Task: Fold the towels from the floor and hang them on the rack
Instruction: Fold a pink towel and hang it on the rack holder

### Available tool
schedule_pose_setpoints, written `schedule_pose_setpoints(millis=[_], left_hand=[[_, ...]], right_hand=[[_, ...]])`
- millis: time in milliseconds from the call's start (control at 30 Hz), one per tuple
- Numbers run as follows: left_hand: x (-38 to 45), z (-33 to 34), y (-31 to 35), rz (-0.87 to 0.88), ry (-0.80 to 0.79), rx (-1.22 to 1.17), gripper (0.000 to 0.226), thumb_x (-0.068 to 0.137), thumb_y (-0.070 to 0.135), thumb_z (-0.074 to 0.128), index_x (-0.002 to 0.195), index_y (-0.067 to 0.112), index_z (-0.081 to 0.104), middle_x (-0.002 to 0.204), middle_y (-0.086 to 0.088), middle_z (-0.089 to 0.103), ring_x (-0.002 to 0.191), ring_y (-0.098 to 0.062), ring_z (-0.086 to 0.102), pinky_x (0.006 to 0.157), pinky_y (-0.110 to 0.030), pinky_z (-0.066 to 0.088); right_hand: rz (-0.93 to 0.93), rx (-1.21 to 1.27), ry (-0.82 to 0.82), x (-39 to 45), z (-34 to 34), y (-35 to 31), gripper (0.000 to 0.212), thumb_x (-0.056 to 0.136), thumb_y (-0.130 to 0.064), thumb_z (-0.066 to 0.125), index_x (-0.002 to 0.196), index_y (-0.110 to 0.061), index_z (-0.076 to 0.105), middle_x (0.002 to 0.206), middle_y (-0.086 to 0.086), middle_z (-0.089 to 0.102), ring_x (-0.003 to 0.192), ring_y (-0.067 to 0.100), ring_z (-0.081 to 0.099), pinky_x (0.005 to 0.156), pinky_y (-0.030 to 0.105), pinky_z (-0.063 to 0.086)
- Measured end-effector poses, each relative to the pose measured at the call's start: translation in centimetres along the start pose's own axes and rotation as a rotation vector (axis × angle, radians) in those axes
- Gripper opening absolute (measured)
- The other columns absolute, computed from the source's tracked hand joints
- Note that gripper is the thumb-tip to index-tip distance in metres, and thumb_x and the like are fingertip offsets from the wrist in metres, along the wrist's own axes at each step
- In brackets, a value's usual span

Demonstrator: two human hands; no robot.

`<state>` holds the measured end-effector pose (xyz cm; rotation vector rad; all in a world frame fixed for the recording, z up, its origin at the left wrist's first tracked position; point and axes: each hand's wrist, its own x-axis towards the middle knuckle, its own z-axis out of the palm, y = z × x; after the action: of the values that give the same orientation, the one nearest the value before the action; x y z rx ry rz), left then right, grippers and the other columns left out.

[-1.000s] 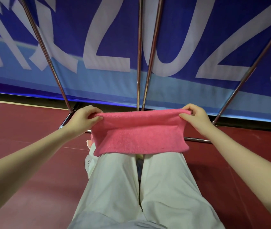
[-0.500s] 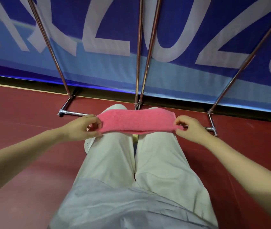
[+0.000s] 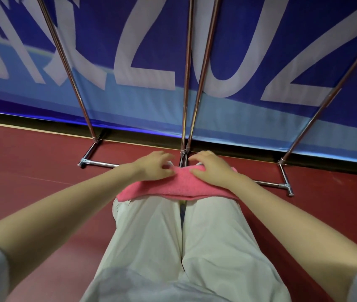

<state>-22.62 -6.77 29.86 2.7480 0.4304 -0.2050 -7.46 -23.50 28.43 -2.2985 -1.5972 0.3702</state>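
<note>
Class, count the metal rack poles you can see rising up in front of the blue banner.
4: a left pole, two close together at the centre, and a right pole. Their tops are out of frame, so others may be hidden.

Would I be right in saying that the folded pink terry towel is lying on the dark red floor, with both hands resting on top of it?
Not quite: in the head view the folded pink terry towel lies across the person's cream trouser legs, not on the dark red floor. The rest holds: the left hand and right hand both rest on top of it.
</note>
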Motion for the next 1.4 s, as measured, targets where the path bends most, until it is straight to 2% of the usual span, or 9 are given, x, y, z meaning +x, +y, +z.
schedule_pose_setpoints(millis=[100, 200, 300, 600, 700, 800, 900, 1033, 1400], left_hand=[[0.7, 0.3, -0.3, 0.023, -0.169, 0.134, 0.056, 0.086, 0.049, 0.063, 0.127, 0.011, 0.055, 0.123, -0.007, 0.046, 0.117, -0.023, 0.042, 0.100, -0.031, 0.036], [0.6, 0.4, -0.6, 0.114, -0.109, 0.072, 0.051, 0.082, 0.043, 0.070, 0.119, 0.010, 0.058, 0.118, -0.006, 0.055, 0.103, -0.017, 0.048, 0.084, -0.023, 0.036], [0.7, -0.2, -1.1, 0.104, -0.034, 0.004, 0.046, 0.082, 0.046, 0.070, 0.108, 0.011, 0.056, 0.103, -0.005, 0.063, 0.084, -0.018, 0.050, 0.071, -0.032, 0.038], [1.3, -5.9, -4.2, 0.028, 0.083, -0.330, 0.023, 0.083, 0.048, 0.069, 0.080, 0.027, 0.061, 0.078, 0.007, 0.063, 0.073, -0.008, 0.056, 0.067, -0.026, 0.044], [1.8, -9.2, -6.4, -0.022, 0.192, -0.455, 0.028, 0.082, 0.043, 0.071, 0.084, 0.016, 0.066, 0.082, -0.002, 0.066, 0.075, -0.011, 0.058, 0.070, -0.029, 0.045], [2.0, -12.7, -8.0, -0.034, 0.276, -0.535, 0.028, 0.085, 0.036, 0.070, 0.090, 0.009, 0.067, 0.082, -0.003, 0.065, 0.074, -0.008, 0.056, 0.069, -0.023, 0.046], [2.5, -16.6, -9.2, -0.025, 0.357, -0.567, 0.030, 0.088, 0.035, 0.067, 0.084, 0.005, 0.063, 0.074, 0.002, 0.058, 0.065, -0.004, 0.050, 0.063, -0.019, 0.042], [3.0, -22.8, -11.4, -0.035, 0.480, -0.608, 0.020, 0.092, 0.037, 0.062, 0.083, 0.019, 0.066, 0.077, 0.009, 0.064, 0.064, 0.005, 0.056, 0.062, -0.011, 0.045], [4.6, -37.0, -20.3, -0.154, 0.712, -0.532, 0.029, 0.095, 0.042, 0.054, 0.092, 0.016, 0.066, 0.086, 0.002, 0.065, 0.081, -0.013, 0.059, 0.077, -0.028, 0.048]], right_hand=[[-0.011, -0.084, -0.235, 1.4, 0.3, -0.5, 0.037, 0.080, -0.056, 0.061, 0.105, -0.030, 0.065, 0.103, -0.007, 0.066, 0.095, 0.017, 0.058, 0.085, 0.037, 0.048], [0.028, -0.078, -0.286, 2.1, -0.1, -0.8, 0.034, 0.074, -0.054, 0.071, 0.085, -0.024, 0.058, 0.079, -0.008, 0.056, 0.076, 0.015, 0.050, 0.068, 0.035, 0.042], [0.011, -0.036, -0.275, 2.7, -1.0, -0.9, 0.035, 0.076, -0.044, 0.074, 0.070, -0.027, 0.044, 0.071, -0.009, 0.047, 0.066, 0.012, 0.041, 0.057, 0.031, 0.031], [0.016, 0.298, -0.172, 7.2, -6.0, -2.7, 0.031, 0.076, -0.050, 0.073, 0.093, -0.025, 0.071, 0.092, -0.005, 0.069, 0.086, 0.005, 0.062, 0.076, 0.023, 0.047], [0.023, 0.326, -0.121, 9.8, -8.1, -3.7, 0.034, 0.084, -0.049, 0.065, 0.092, -0.016, 0.071, 0.087, 0.003, 0.069, 0.078, 0.003, 0.060, 0.072, 0.023, 0.046], [-0.016, 0.361, -0.056, 12.9, -10.2, -5.5, 0.025, 0.090, -0.042, 0.062, 0.076, -0.021, 0.065, 0.071, -0.007, 0.061, 0.063, -0.004, 0.052, 0.063, 0.016, 0.042], [-0.085, 0.324, 0.038, 16.6, -12.3, -7.5, 0.027, 0.092, -0.035, 0.061, 0.080, -0.012, 0.064, 0.074, -0.003, 0.060, 0.067, 0.004, 0.051, 0.065, 0.024, 0.041], [-0.126, 0.372, 0.089, 21.9, -15.7, -11.1, 0.024, 0.094, -0.027, 0.058, 0.070, -0.026, 0.055, 0.070, -0.012, 0.055, 0.065, -0.001, 0.048, 0.062, 0.020, 0.038], [-0.161, 0.476, 0.067, 36.1, -25.5, -21.9, 0.033, 0.087, -0.037, 0.066, 0.095, -0.005, 0.069, 0.080, -0.001, 0.065, 0.070, 0.009, 0.057, 0.063, 0.024, 0.045]])
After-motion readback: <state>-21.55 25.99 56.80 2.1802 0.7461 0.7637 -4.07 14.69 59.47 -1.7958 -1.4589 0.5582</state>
